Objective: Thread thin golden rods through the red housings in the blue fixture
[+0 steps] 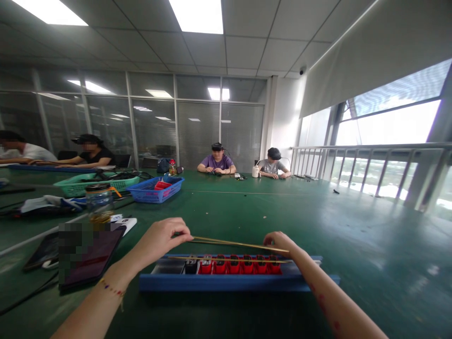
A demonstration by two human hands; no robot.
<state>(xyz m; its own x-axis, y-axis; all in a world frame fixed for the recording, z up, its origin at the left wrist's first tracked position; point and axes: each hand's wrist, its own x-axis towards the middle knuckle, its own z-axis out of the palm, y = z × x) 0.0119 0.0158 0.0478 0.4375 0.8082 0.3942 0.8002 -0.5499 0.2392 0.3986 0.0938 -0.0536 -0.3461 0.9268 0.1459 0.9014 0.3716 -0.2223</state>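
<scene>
My left hand (173,235) is closed in a pinch on the left end of thin golden strips (229,243). These stretch above a long blue channel-shaped holder (229,283). My right hand (280,242) has curled fingers at the strips towards their right end; its fingertips are partly hidden. In the holder sits a row of several red block-like parts (233,267) with dark tops, and a black one (191,266) at the row's left end. Another thin golden strip (226,259) lies across the tops of the row.
Left of me are a dark tablet (92,256), a lidded glass jar (100,202), a blue basket (155,190) with red pieces and a green basket (81,186). Across the green table (219,207), people sit working; a white bottle (255,172) stands near one. Window railings line the right.
</scene>
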